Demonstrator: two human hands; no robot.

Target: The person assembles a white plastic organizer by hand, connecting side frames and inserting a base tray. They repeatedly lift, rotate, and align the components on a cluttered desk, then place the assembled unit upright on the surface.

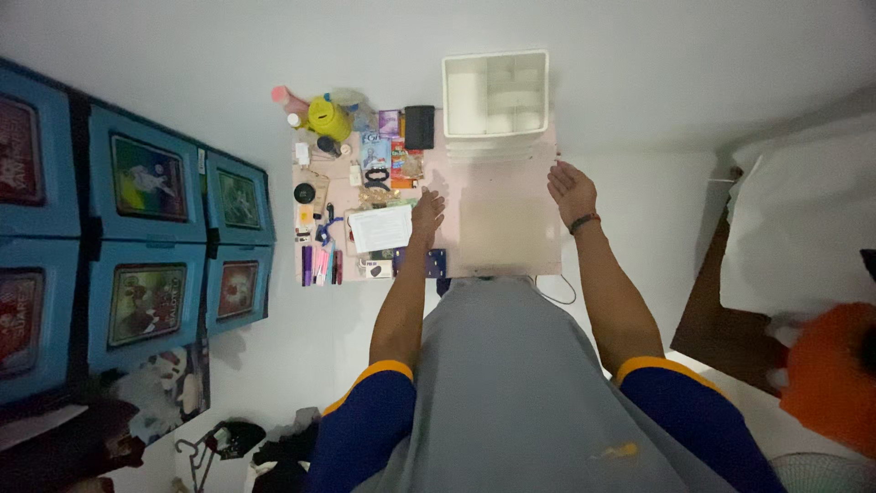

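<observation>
My left hand [426,212] rests palm down on a pale pink table [497,233], beside a white sheet of paper [380,227]. My right hand [572,191] hovers open over the table's right edge, a dark band on its wrist. Neither hand holds anything. A white plastic organizer with several compartments [495,94] stands at the far edge of the table, between and beyond both hands.
The table's left part is crowded with small items: a yellow container [328,119], a black box [419,126], pens [319,266], small packets. Blue-fronted storage drawers [137,228] line the left. A white bed [803,219] and an orange object [835,374] are at right.
</observation>
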